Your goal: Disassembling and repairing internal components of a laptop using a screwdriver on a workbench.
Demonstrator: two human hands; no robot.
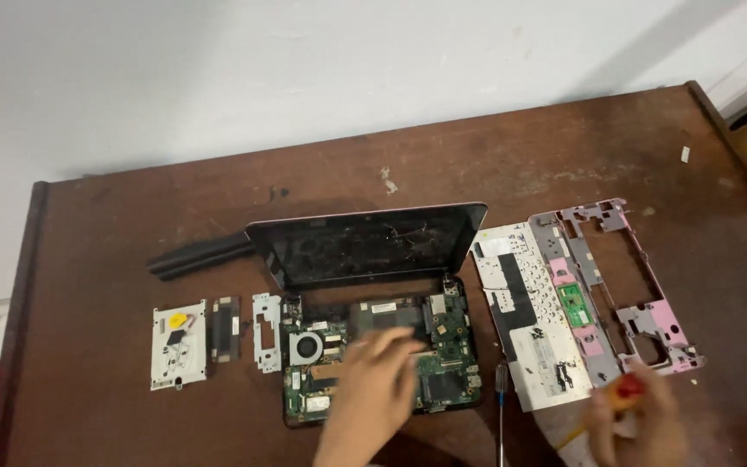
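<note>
1. We're looking down on a dark brown wooden table (131, 415), scuffed and paint-flecked, pushed against a plain white wall (218, 69); a strip of pale floor shows at the far left.
2. At centre sits an opened small laptop (373, 285), its cracked screen (365, 246) tilted up on the far side, green circuit board (447, 346) and round fan (306, 348) exposed.
3. The left hand (373, 380) is down on the board, near side of the laptop, fingers spread flat and blurred (whether it pinches anything, I cannot tell).
4. The right hand (641, 419) is at the near right edge, fingers curled around a red and yellow tool handle (628, 391), just beside the pink frame (624, 285).
5. That pink frame lies right of the laptop, overlapping the upturned white keyboard (520, 320).
6. A blue-handled screwdriver (501, 389) lies on the table between laptop and keyboard.
7. Left of the laptop: a metal bracket (264, 333), a dark strip-shaped part (225, 329), then a white drive caddy (178, 344).
8. A long black battery (201, 255) lies farther back on the left.
</note>
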